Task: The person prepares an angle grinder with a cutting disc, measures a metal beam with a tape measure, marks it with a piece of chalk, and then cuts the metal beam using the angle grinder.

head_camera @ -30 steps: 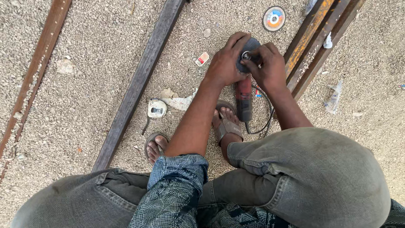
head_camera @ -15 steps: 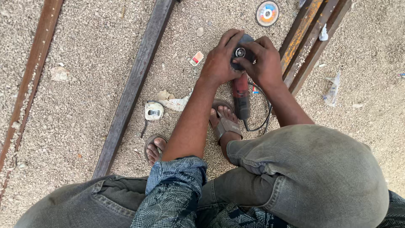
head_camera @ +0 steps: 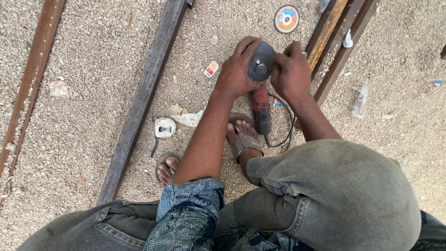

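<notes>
A red angle grinder lies on the gravel in front of my feet, its grey disc and head pointing away from me. My left hand wraps around the left side of the head and disc. My right hand grips the right side, fingers curled at the disc's edge. The grinder's black cable loops beside my right sandalled foot. A spare round disc with a coloured label lies on the ground beyond my hands.
A long dark steel bar runs diagonally at my left, a rusty bar further left, and several rusty bars at the right. A small white tape measure, paper scraps and a plastic wrapper lie on the gravel.
Both hands have stayed on the grinder's head with small shifts of the fingers around the disc. The view has drifted slightly.
</notes>
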